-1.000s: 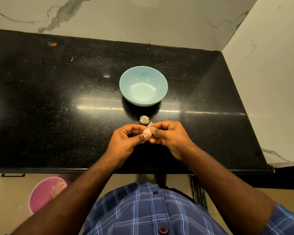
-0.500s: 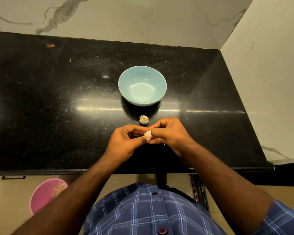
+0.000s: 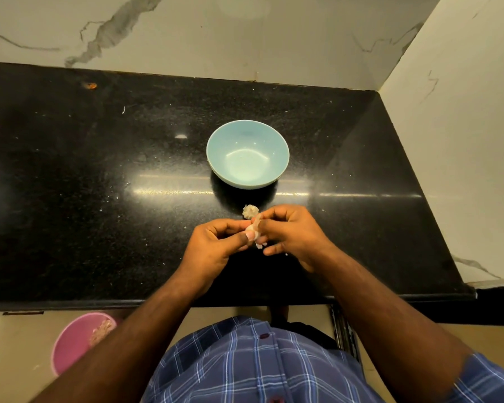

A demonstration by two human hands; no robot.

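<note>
My left hand [image 3: 216, 245] and my right hand [image 3: 291, 234] meet over the near part of a black countertop [image 3: 99, 199]. Between their fingertips they pinch a small pale garlic clove [image 3: 254, 228], its thin papery skin partly loose and hanging below. Most of the clove is hidden by my thumbs and fingers. Just beyond the hands a small garlic bulb piece [image 3: 250, 211] lies on the counter. Farther back stands a light blue bowl [image 3: 274, 138], which holds nothing.
White marble walls close the counter at the back and on the right. Small white flecks dot the black stone. Below the counter's front edge, on the floor at left, stands a pink bucket [image 3: 70, 344] with scraps in it.
The hands stay together at the same spot. The skin now hangs looser from the clove, and my right fingers have spread a little.
</note>
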